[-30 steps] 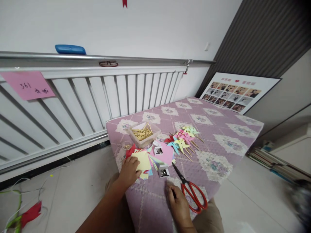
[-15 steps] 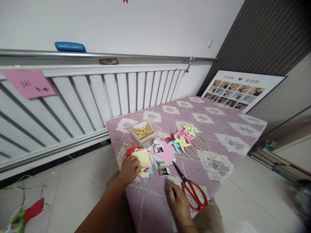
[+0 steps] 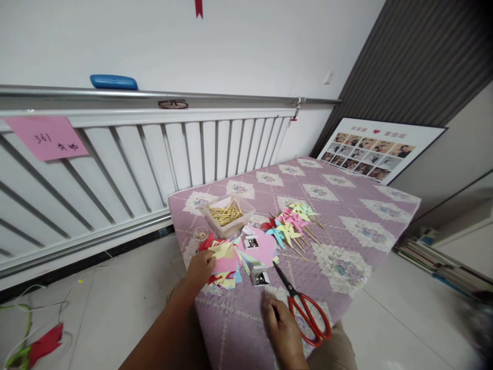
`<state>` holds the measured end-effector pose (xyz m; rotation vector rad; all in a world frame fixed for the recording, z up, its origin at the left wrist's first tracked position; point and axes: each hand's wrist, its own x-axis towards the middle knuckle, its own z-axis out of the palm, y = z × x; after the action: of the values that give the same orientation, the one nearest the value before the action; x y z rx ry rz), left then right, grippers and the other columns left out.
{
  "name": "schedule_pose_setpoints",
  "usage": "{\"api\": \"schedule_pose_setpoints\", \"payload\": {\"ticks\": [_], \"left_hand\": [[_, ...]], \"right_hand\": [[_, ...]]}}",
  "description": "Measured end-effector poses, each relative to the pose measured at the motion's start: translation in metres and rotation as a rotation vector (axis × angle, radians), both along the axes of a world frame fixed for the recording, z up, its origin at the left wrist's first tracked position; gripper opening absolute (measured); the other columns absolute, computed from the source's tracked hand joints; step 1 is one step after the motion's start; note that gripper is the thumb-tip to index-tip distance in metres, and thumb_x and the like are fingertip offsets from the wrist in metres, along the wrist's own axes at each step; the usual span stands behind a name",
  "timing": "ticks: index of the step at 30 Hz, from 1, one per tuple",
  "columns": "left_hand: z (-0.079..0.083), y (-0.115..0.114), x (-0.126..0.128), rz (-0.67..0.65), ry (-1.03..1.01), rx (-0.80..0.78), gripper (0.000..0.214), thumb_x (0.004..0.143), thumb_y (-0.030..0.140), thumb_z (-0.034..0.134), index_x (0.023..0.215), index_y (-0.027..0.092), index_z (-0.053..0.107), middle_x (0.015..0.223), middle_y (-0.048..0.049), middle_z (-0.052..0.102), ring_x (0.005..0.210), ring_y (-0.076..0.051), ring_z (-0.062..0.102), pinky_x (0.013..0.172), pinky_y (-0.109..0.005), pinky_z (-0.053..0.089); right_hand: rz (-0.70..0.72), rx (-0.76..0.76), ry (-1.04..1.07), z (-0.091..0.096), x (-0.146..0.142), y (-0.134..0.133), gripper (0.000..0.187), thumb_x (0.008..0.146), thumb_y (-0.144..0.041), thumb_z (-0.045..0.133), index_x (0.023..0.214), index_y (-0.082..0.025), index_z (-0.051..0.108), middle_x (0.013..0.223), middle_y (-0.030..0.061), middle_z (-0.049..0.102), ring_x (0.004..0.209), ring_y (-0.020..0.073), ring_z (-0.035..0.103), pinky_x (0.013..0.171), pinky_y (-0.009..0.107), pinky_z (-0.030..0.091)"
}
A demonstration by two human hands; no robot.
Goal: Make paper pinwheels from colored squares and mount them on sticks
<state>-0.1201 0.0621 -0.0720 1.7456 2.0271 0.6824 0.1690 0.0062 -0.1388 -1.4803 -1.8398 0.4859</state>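
My left hand (image 3: 202, 267) pinches the edge of a yellow sheet of paper (image 3: 223, 251), tilted up over a pile with a pink sheet (image 3: 226, 264) on top. Cut scraps of coloured paper (image 3: 227, 280) lie just below it. Curled closed on the cloth is my right hand (image 3: 284, 324); whatever it may hold is hidden. Beside it lie scissors with red handles (image 3: 308, 313), blades pointing at the papers. Two small open boxes of metal pins (image 3: 260, 278) stand among the sheets. Several finished paper pinwheels (image 3: 290, 226) on sticks are heaped to the right.
A clear plastic box (image 3: 231, 228) of wooden sticks and a small round cup (image 3: 200, 235) stand behind the papers. The purple patterned tablecloth (image 3: 269, 180) covers the table, which borders a white radiator (image 3: 200, 149). A photo board (image 3: 385, 149) leans at the far end.
My left hand has moved slightly left and lifted the yellow sheet, uncovering a pink one. My right hand and the scissors stay in place. The view has tilted up a little.
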Motion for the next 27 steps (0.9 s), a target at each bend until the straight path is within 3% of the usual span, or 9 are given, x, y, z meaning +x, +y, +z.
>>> {"api": "schedule_pose_setpoints", "payload": {"ticks": [3,7,9,12,16,20,23,27], "left_hand": [[0.009,-0.002,-0.007,0.071,-0.071,0.119,0.028,0.088,0.020,0.043,0.096,0.019,0.070,0.100,-0.0065,0.073,0.094,-0.019,0.065,0.085,-0.033,0.048],[0.030,-0.022,-0.005,0.089,-0.143,0.568,0.026,0.088,0.022,0.046,0.097,0.022,0.070,0.110,-0.0073,0.070,0.109,-0.022,0.060,0.102,-0.042,0.043],[0.038,-0.038,0.007,0.055,-0.152,0.676,0.026,0.086,0.018,0.047,0.097,0.024,0.071,0.110,-0.0069,0.069,0.111,-0.022,0.059,0.102,-0.043,0.044],[0.031,-0.063,0.036,-0.100,-0.154,0.624,0.033,0.084,0.010,0.045,0.100,0.024,0.070,0.113,-0.0072,0.067,0.114,-0.022,0.056,0.104,-0.043,0.043],[-0.012,-0.091,0.076,-0.334,-0.158,0.491,0.038,0.079,0.004,0.044,0.101,0.023,0.070,0.113,-0.0075,0.067,0.111,-0.023,0.055,0.099,-0.044,0.046],[-0.048,-0.112,0.092,-0.389,-0.161,0.323,0.042,0.078,0.002,0.043,0.103,0.021,0.070,0.114,-0.0083,0.066,0.107,-0.023,0.056,0.093,-0.042,0.048],[-0.053,-0.119,0.092,-0.401,-0.152,0.274,0.043,0.078,0.002,0.043,0.104,0.022,0.071,0.116,-0.0077,0.065,0.108,-0.023,0.055,0.095,-0.043,0.048],[-0.046,-0.120,0.091,-0.406,-0.174,0.270,0.042,0.080,0.004,0.043,0.103,0.025,0.071,0.119,-0.0078,0.064,0.112,-0.025,0.053,0.097,-0.046,0.046]], "right_hand": [[-0.008,0.005,0.006,0.001,0.000,0.000,0.034,0.091,-0.041,0.045,0.091,-0.017,0.069,0.091,0.0132,0.075,0.085,0.0276,0.071,0.078,0.037,0.057],[-0.011,-0.012,0.016,0.003,0.000,0.000,0.034,0.091,-0.042,0.045,0.091,-0.018,0.069,0.092,0.0131,0.075,0.086,0.0279,0.071,0.079,0.038,0.057],[-0.010,-0.034,0.036,0.004,0.000,-0.001,0.036,0.092,-0.042,0.044,0.093,-0.017,0.070,0.093,0.0136,0.075,0.088,0.0281,0.070,0.080,0.040,0.056],[0.003,-0.090,0.095,0.008,-0.001,-0.003,0.040,0.092,-0.044,0.043,0.100,-0.016,0.070,0.102,0.0157,0.074,0.097,0.0296,0.069,0.088,0.043,0.053],[0.100,-0.210,0.275,0.027,-0.003,-0.008,0.048,0.092,-0.052,0.040,0.103,-0.017,0.071,0.110,0.0149,0.072,0.107,0.0307,0.064,0.096,0.044,0.048],[0.170,-0.351,0.418,0.047,0.000,-0.015,0.054,0.092,-0.059,0.037,0.098,-0.019,0.073,0.100,0.0104,0.074,0.092,0.0270,0.066,0.088,0.038,0.051],[0.160,-0.451,0.502,0.053,0.002,-0.024,0.054,0.090,-0.061,0.039,0.097,-0.019,0.073,0.094,0.0079,0.075,0.089,0.0254,0.066,0.085,0.037,0.052],[0.139,-0.615,0.639,0.050,-0.009,-0.042,0.041,0.079,-0.056,0.060,0.090,-0.019,0.072,0.075,0.0032,0.073,0.067,0.0220,0.065,0.064,0.033,0.053]]}}
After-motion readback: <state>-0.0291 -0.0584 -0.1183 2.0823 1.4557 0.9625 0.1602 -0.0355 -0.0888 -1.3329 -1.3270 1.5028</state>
